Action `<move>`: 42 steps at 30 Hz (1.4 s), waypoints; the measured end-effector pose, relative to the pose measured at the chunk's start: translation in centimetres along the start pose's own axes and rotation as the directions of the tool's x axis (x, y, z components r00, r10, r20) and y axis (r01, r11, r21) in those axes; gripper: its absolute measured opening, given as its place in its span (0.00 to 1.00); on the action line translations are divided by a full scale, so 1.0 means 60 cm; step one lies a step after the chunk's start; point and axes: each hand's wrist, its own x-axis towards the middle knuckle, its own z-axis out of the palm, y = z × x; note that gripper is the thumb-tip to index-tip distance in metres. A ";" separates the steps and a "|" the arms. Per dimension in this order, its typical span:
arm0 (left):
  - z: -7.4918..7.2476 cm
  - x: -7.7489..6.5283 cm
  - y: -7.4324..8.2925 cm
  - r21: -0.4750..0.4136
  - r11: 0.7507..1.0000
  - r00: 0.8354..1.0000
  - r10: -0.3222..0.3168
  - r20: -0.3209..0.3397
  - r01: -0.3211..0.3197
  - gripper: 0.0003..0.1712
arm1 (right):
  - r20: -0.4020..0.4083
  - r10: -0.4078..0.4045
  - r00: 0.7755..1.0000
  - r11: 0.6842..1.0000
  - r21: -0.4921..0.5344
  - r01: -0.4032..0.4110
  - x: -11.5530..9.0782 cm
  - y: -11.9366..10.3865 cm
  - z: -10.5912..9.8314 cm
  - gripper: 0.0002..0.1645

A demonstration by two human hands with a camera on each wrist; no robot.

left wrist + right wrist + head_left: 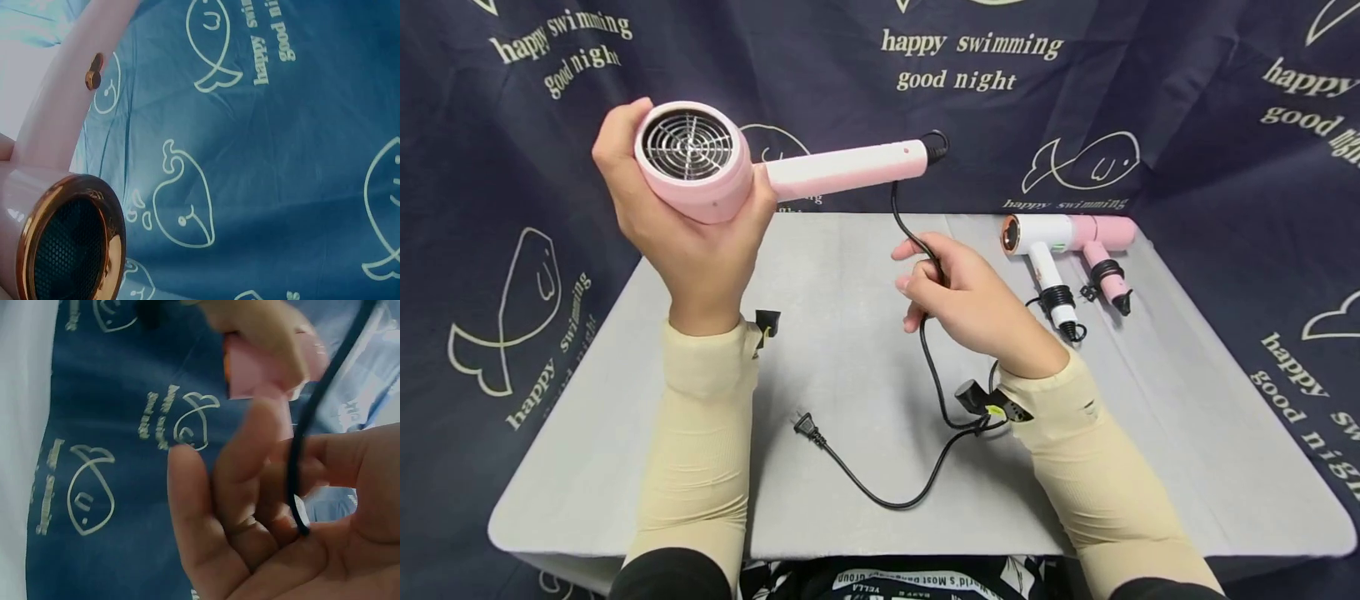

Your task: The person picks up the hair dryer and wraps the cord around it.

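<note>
My left hand (692, 250) holds up a pink hair dryer (846, 169) by its barrel, fingers and thumb wrapped round it. The round intake grille (688, 143) faces the head camera, and the handle points right. In the left wrist view the copper-rimmed outlet (115, 219) and a gold switch (94, 78) show. From the handle's end hangs a black power cord (932, 362), which runs through the loosely bent fingers of my right hand (977, 304). Below that hand the cord reaches the table and ends in a two-pin plug (805, 426).
Two more hair dryers lie at the back right of the grey table (850, 275): one white (1043, 267), one pink (1099, 258), both with cords wound round their handles. Dark blue printed cloth (962, 108) encloses the table's back and sides.
</note>
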 end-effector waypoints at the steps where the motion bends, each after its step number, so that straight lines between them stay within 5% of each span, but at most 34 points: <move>1: -0.002 0.001 -0.002 0.024 1.000 1.000 0.003 0.000 -0.003 0.33 | 0.009 -0.003 1.000 0.999 0.053 0.003 -0.002 -0.004 0.001 0.21; 7: -0.012 0.006 -0.013 0.088 0.996 1.000 0.004 0.021 -0.006 0.33 | 0.058 -0.033 0.998 0.925 0.380 0.008 -0.019 -0.030 0.000 0.31; 13: -0.014 0.009 -0.022 0.076 0.997 0.996 0.004 0.087 -0.011 0.32 | 0.030 -0.099 0.995 0.876 0.476 0.073 -0.035 -0.047 -0.011 0.26; 16: -0.015 0.009 -0.025 0.049 0.999 0.989 0.000 0.145 -0.007 0.32 | -0.074 -0.139 0.988 0.925 0.346 0.156 -0.040 -0.053 -0.015 0.21; 19: -0.017 0.008 -0.028 0.006 1.000 0.977 0.005 0.213 -0.006 0.33 | -0.209 -0.212 0.955 0.972 0.060 0.229 -0.044 -0.067 -0.013 0.16; 23: -0.020 0.006 -0.032 -0.076 0.997 0.951 0.013 0.308 0.011 0.35 | -0.326 -0.322 0.889 0.939 -0.230 0.255 -0.044 -0.080 -0.016 0.14; 33: -0.027 0.002 -0.043 -0.284 0.942 0.883 -0.026 0.468 0.179 0.41 | -0.338 -0.454 0.824 0.867 -0.379 0.322 -0.035 -0.071 -0.038 0.11; 42: -0.022 0.002 -0.026 -0.416 0.875 0.884 -0.027 0.466 0.246 0.43 | -0.358 -0.470 0.807 0.871 -0.338 0.357 -0.023 -0.054 -0.053 0.08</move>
